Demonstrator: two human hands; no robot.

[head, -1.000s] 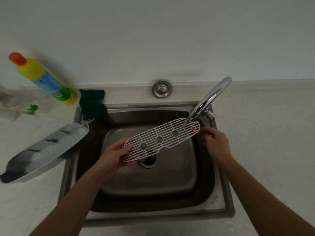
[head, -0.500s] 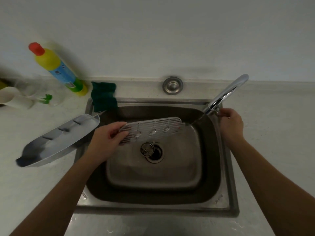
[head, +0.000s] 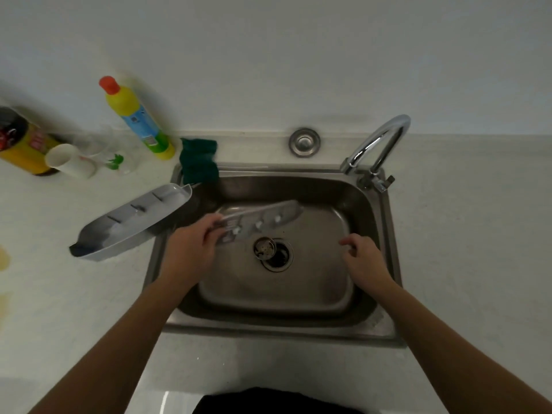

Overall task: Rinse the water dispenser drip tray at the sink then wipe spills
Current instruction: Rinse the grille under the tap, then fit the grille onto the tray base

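Note:
My left hand (head: 191, 246) grips the left end of the white slotted drip tray grate (head: 263, 218), held low over the steel sink (head: 280, 325) and blurred by motion. My right hand (head: 363, 258) hovers over the right side of the basin, fingers loosely apart, holding nothing. The grey drip tray base (head: 131, 222) lies on the counter, its right end overhanging the sink's left rim. The chrome tap (head: 376, 144) stands at the back right corner, its spout turned off to the left rear. I see no water running.
A dark green sponge cloth (head: 198, 159) hangs over the sink's back left rim. A yellow detergent bottle (head: 137, 118) with a red cap, a white cup (head: 67, 165), a clear glass and a yellow can (head: 24, 144) stand at the back left. Yellowish stains (head: 3, 258) mark the left counter.
My right hand left the tap and dropped over the basin. The water stream has stopped and the spout swung back. My left hand tilted and lowered the grate.

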